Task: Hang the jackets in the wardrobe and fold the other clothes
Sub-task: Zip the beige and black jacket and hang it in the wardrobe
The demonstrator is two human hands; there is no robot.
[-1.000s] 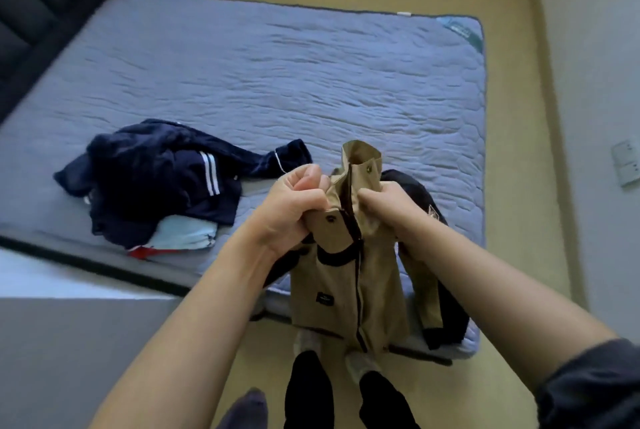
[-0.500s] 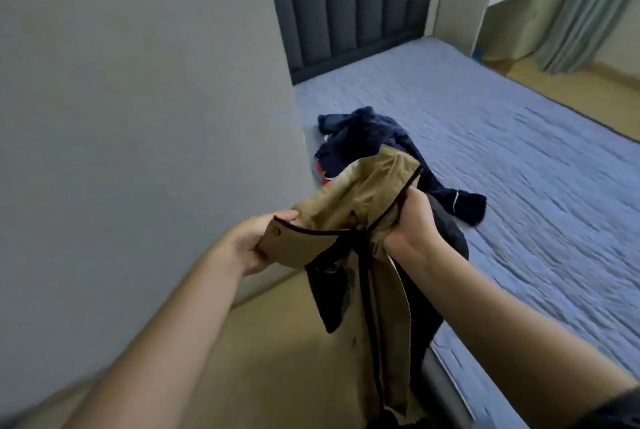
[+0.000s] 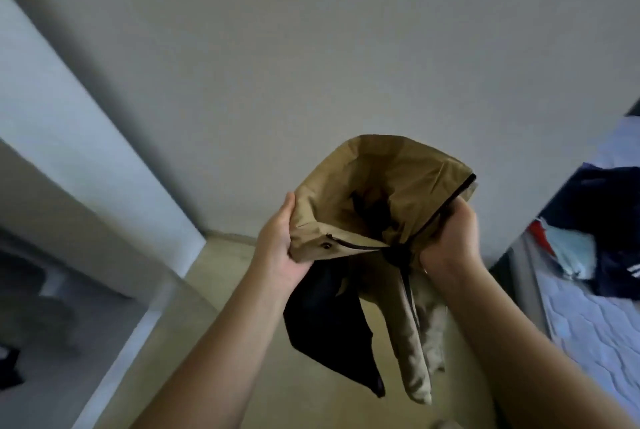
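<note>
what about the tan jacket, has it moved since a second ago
Yes. The tan jacket has come away from the bed: the left hand and right hand now hold it over the floor, before the wall, left of it.

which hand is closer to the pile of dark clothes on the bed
Right. The right hand grips the tan jacket on the side toward the navy clothes pile on the bed; the left hand holds the opposite side, farther from the pile.

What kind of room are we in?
Probably a bedroom: a quilted mattress at the right edge carries a pile of clothes, and a tan jacket is held up before a plain wall.
</note>
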